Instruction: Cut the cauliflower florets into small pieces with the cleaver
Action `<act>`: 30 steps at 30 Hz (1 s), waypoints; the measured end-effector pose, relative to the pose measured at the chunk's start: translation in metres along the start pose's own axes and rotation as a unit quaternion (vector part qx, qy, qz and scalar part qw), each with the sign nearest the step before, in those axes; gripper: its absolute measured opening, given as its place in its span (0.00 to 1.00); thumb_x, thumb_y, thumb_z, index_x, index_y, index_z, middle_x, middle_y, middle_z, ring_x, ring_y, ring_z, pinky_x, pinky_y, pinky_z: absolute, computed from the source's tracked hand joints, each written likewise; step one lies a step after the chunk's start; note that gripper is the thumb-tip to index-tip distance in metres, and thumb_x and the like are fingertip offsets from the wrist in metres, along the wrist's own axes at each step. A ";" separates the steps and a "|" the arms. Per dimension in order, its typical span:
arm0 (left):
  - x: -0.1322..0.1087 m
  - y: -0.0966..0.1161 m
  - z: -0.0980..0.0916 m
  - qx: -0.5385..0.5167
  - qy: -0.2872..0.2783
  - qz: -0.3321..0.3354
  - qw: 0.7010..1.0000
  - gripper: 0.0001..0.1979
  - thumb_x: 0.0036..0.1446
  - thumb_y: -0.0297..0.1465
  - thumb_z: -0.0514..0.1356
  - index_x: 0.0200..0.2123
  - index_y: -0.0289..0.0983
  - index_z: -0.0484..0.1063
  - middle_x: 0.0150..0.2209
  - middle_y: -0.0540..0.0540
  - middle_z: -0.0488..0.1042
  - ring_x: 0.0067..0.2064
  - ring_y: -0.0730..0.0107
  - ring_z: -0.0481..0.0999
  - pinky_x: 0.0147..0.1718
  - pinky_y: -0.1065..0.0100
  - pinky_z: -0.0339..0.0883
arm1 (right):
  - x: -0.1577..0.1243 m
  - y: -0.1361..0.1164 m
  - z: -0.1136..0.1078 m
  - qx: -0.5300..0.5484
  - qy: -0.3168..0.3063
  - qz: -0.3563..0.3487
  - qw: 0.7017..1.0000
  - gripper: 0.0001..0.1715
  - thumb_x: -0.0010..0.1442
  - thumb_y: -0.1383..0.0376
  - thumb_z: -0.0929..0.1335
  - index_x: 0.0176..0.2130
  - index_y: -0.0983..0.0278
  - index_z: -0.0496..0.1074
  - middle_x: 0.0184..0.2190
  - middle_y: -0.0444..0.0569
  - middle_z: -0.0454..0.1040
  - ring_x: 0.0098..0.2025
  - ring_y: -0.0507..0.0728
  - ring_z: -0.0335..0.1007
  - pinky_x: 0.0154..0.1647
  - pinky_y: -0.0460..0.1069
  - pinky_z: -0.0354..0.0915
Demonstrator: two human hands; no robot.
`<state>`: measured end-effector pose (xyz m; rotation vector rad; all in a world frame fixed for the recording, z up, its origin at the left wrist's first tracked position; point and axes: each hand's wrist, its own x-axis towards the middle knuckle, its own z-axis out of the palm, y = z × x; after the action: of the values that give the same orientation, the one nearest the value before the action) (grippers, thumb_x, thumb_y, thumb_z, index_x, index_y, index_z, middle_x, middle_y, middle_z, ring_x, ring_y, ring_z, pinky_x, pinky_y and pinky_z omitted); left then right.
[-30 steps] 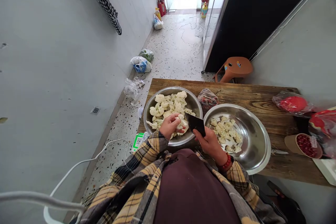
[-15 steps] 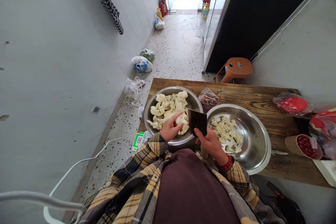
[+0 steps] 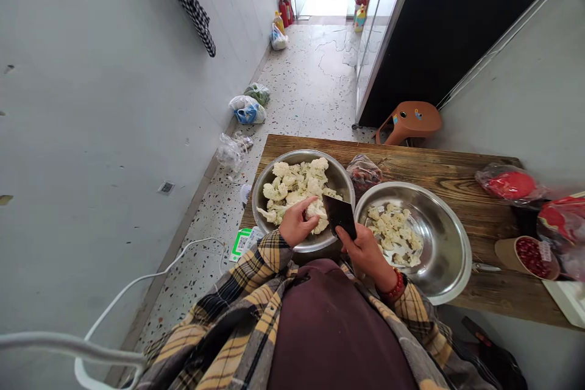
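My right hand (image 3: 364, 250) is closed around the handle of a cleaver (image 3: 339, 216), whose wide dark blade points up and to the left. My left hand (image 3: 297, 223) grips a white cauliflower piece (image 3: 317, 214) between thumb and fingers, close beside the blade. Both hands are over the near rim of a steel bowl (image 3: 258, 180) heaped with large cauliflower florets (image 3: 297, 183). To the right, a wider steel basin (image 3: 441, 237) holds small cut florets (image 3: 393, 233) on its left side.
Behind the bowls on the wooden table (image 3: 434, 164) is a bagged dark item (image 3: 364, 172). Rightward are a small knife (image 3: 485, 267), a paper cup of red pieces (image 3: 534, 256) and a red bagged item (image 3: 509, 183). An orange stool (image 3: 415, 119) stands beyond the table.
The cleaver has tilted and shifted slightly left, nearer the cauliflower piece. My left hand keeps its hold almost in place.
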<state>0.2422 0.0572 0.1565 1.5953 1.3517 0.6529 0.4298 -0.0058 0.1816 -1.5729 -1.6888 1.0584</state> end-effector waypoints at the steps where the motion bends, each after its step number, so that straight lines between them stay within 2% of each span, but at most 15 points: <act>1: 0.000 -0.001 -0.001 0.001 0.001 0.009 1.000 0.27 0.48 0.31 0.60 0.54 0.33 0.71 0.44 0.42 0.77 0.39 0.64 0.75 0.43 0.65 0.67 | 0.000 0.000 0.000 -0.004 -0.004 -0.003 1.000 0.19 0.65 0.54 0.60 0.27 0.61 0.64 0.20 0.43 0.68 0.24 0.52 0.65 0.24 0.46 0.59; 3: 0.000 -0.001 -0.003 -0.001 0.000 0.027 1.000 0.27 0.48 0.30 0.60 0.54 0.34 0.71 0.49 0.41 0.75 0.48 0.60 0.74 0.51 0.62 0.65 | 0.000 -0.001 0.001 -0.013 -0.012 -0.013 1.000 0.18 0.65 0.55 0.59 0.29 0.61 0.65 0.22 0.44 0.69 0.25 0.53 0.66 0.25 0.46 0.60; 5: -0.001 -0.001 -0.004 -0.002 -0.006 0.038 0.999 0.27 0.47 0.29 0.59 0.54 0.35 0.71 0.50 0.41 0.75 0.51 0.58 0.73 0.53 0.61 0.63 | 0.000 -0.003 0.003 -0.025 -0.011 -0.029 0.999 0.17 0.66 0.56 0.59 0.31 0.62 0.67 0.24 0.45 0.70 0.26 0.54 0.68 0.28 0.47 0.62; 9: -0.001 -0.003 0.000 -0.014 0.012 0.040 0.999 0.26 0.48 0.28 0.59 0.53 0.34 0.72 0.48 0.41 0.76 0.49 0.58 0.74 0.52 0.60 0.65 | -0.001 -0.005 0.008 -0.056 0.025 -0.059 0.996 0.17 0.66 0.58 0.58 0.35 0.62 0.70 0.28 0.49 0.72 0.30 0.56 0.69 0.32 0.49 0.64; 15: -0.003 -0.008 0.010 -0.071 0.043 0.018 0.996 0.23 0.50 0.28 0.59 0.52 0.36 0.73 0.37 0.46 0.78 0.36 0.66 0.76 0.41 0.64 0.70 | 0.003 -0.001 0.019 -0.032 0.055 -0.053 0.997 0.15 0.67 0.58 0.58 0.40 0.63 0.69 0.29 0.48 0.71 0.30 0.56 0.69 0.30 0.48 0.64; 20: -0.001 -0.009 0.008 -0.040 0.064 0.083 0.994 0.24 0.47 0.24 0.58 0.51 0.36 0.74 0.44 0.42 0.77 0.45 0.60 0.75 0.48 0.60 0.68 | 0.007 0.006 0.025 0.005 0.029 -0.037 0.999 0.16 0.66 0.56 0.58 0.37 0.62 0.69 0.27 0.46 0.71 0.28 0.55 0.70 0.28 0.48 0.65; 22: 0.000 -0.009 0.009 -0.039 0.065 0.096 0.992 0.25 0.46 0.23 0.58 0.50 0.36 0.74 0.44 0.41 0.77 0.46 0.59 0.75 0.48 0.60 0.67 | 0.007 0.008 0.026 0.015 0.023 -0.025 0.999 0.17 0.66 0.55 0.58 0.36 0.62 0.69 0.26 0.46 0.71 0.28 0.55 0.70 0.28 0.48 0.65; 26: -0.001 -0.008 0.017 -0.110 0.082 0.036 0.990 0.22 0.49 0.27 0.59 0.50 0.37 0.74 0.36 0.45 0.77 0.34 0.66 0.75 0.37 0.64 0.70 | 0.003 0.007 0.030 0.016 0.066 -0.016 0.998 0.18 0.66 0.55 0.58 0.37 0.63 0.70 0.25 0.46 0.71 0.27 0.56 0.70 0.29 0.49 0.65; 30: -0.003 -0.005 0.026 -0.169 0.072 -0.035 0.982 0.22 0.52 0.31 0.58 0.51 0.34 0.72 0.24 0.51 0.72 0.23 0.72 0.69 0.26 0.70 0.66 | 0.004 0.005 0.033 0.008 0.112 -0.016 0.994 0.17 0.66 0.55 0.59 0.38 0.63 0.70 0.25 0.47 0.72 0.28 0.56 0.70 0.31 0.49 0.66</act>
<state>0.2609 0.0459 0.1409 1.2433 1.3126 0.9164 0.4044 -0.0075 0.1603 -1.5846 -1.5464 0.8425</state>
